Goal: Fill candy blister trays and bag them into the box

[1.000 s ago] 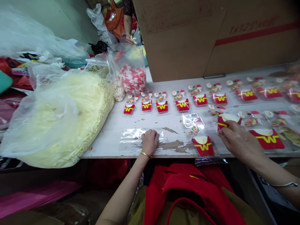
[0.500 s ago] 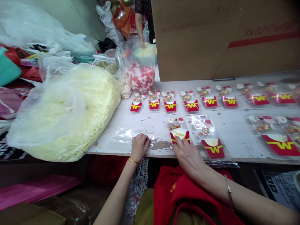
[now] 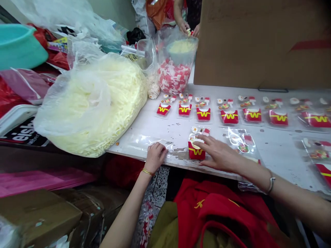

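My left hand rests at the table's front edge, fingers curled down on the right end of a flat clear plastic bag. Over a small clear packet, my right hand spreads its fingers apart. That packet contains a red fries pouch with a yellow W-like mark, and small toy food pieces, including a fried egg. Another such packet lies to the right, partly hidden under my right hand and forearm.
A row of similar packets runs along the table. To the left bulges a big bag of pale yellow pieces. Behind stand a bag of red and white pieces and a large cardboard box. A co-worker's hands show beyond.
My right hand has lifted off the red pouch, shifted right and spread its fingers. My left hand stays on the bag's end. The view has turned; the co-worker's second hand now shows.
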The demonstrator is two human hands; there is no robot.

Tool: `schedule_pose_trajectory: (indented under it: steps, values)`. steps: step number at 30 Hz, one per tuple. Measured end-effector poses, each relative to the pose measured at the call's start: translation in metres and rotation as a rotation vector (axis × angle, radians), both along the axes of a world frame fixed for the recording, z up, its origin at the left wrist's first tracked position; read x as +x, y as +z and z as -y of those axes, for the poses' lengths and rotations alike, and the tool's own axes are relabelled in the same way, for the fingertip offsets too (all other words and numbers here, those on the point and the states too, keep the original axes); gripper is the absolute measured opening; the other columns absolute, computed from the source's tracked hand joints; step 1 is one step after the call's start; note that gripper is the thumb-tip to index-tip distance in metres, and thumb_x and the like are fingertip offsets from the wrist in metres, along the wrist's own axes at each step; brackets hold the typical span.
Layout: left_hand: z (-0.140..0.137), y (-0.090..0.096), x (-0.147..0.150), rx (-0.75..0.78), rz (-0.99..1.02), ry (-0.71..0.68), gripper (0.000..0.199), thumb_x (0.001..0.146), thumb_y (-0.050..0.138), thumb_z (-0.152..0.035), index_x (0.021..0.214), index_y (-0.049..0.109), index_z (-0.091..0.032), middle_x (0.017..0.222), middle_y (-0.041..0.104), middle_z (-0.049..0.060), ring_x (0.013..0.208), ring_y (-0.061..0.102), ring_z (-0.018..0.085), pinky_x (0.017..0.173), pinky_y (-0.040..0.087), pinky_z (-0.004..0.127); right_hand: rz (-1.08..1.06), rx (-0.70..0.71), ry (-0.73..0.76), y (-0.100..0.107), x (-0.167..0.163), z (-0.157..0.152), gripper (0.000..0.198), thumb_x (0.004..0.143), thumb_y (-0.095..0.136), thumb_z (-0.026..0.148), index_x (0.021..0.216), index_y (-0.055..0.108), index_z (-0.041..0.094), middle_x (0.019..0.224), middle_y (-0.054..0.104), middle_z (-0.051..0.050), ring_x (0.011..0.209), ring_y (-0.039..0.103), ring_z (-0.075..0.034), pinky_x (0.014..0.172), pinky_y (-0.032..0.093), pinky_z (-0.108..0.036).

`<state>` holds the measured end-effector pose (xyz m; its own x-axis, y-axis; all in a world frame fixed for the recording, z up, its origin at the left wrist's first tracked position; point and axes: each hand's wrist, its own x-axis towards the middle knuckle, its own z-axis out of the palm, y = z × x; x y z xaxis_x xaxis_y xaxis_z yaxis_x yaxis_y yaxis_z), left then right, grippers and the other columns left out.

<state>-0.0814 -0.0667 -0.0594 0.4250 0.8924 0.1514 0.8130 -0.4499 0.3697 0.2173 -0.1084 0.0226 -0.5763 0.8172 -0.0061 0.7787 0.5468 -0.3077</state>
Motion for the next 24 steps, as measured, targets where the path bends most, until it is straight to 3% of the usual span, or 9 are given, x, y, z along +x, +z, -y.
schedule_pose_trajectory:
  steps: [4, 10, 12, 14, 18, 21, 24]
  values:
    - [0.001, 0.000, 0.001, -0.004, 0.011, 0.004, 0.015, 0.092, 0.049, -0.031, 0.085, 0.055, -0.020, 0.088, 0.058, 0.004, 0.090, 0.052, 0.020, 0.081, 0.036, 0.035, 0.155, 0.022, 0.247, -0.001, 0.020, -0.018, 0.082, 0.069, 0.078, 0.034, 0.139, 0.039, 0.017, 0.130, 0.050, -0.017, 0.113, 0.050, -0.035, 0.090, 0.046, -0.047]
    - [0.001, -0.003, 0.003, 0.004, 0.021, 0.031, 0.016, 0.092, 0.048, -0.032, 0.085, 0.055, -0.020, 0.087, 0.059, 0.004, 0.089, 0.053, 0.020, 0.081, 0.036, 0.035, 0.169, -0.139, 0.265, -0.010, 0.004, -0.010, 0.046, 0.079, 0.068, 0.044, 0.112, 0.059, 0.013, 0.099, 0.063, -0.012, 0.089, 0.058, -0.028, 0.080, 0.048, -0.041]
    - [0.001, -0.003, 0.003, 0.003, 0.020, 0.040, 0.016, 0.091, 0.048, -0.032, 0.084, 0.055, -0.020, 0.087, 0.059, 0.004, 0.089, 0.053, 0.020, 0.082, 0.036, 0.036, 0.148, -0.146, 0.257, -0.010, 0.005, -0.010, 0.051, 0.077, 0.068, 0.051, 0.110, 0.060, 0.013, 0.105, 0.062, -0.014, 0.094, 0.058, -0.029, 0.082, 0.048, -0.041]
    - [0.001, -0.003, 0.004, 0.002, 0.016, 0.044, 0.016, 0.092, 0.048, -0.033, 0.084, 0.055, -0.020, 0.087, 0.059, 0.004, 0.089, 0.053, 0.020, 0.082, 0.036, 0.036, 0.119, -0.080, 0.292, -0.010, 0.009, -0.014, 0.069, 0.070, 0.072, 0.057, 0.120, 0.056, 0.012, 0.121, 0.055, -0.019, 0.108, 0.054, -0.034, 0.090, 0.045, -0.046]
    - [0.000, -0.003, 0.004, -0.007, 0.010, 0.035, 0.016, 0.091, 0.049, -0.032, 0.084, 0.055, -0.020, 0.087, 0.059, 0.004, 0.090, 0.053, 0.020, 0.082, 0.036, 0.035, 0.067, 0.043, 0.538, -0.018, 0.016, -0.026, 0.099, 0.061, 0.077, 0.061, 0.142, 0.038, 0.020, 0.149, 0.031, -0.018, 0.136, 0.025, -0.041, 0.108, 0.022, -0.058]
    - [0.000, -0.003, 0.005, -0.009, 0.012, 0.038, 0.015, 0.091, 0.049, -0.031, 0.084, 0.055, -0.020, 0.087, 0.060, 0.003, 0.089, 0.053, 0.020, 0.082, 0.035, 0.035, 0.044, 0.037, 0.636, -0.031, 0.017, -0.032, 0.093, 0.068, 0.072, 0.060, 0.144, 0.036, 0.021, 0.152, 0.026, -0.018, 0.140, 0.018, -0.039, 0.110, 0.019, -0.057]
    - [0.001, -0.003, 0.006, -0.012, 0.014, 0.046, 0.015, 0.092, 0.048, -0.032, 0.085, 0.055, -0.020, 0.087, 0.060, 0.003, 0.089, 0.053, 0.019, 0.083, 0.035, 0.035, 0.025, 0.044, 0.614, -0.041, 0.019, -0.034, 0.085, 0.076, 0.063, 0.062, 0.143, 0.038, 0.016, 0.151, 0.025, -0.022, 0.140, 0.020, -0.040, 0.110, 0.022, -0.057]
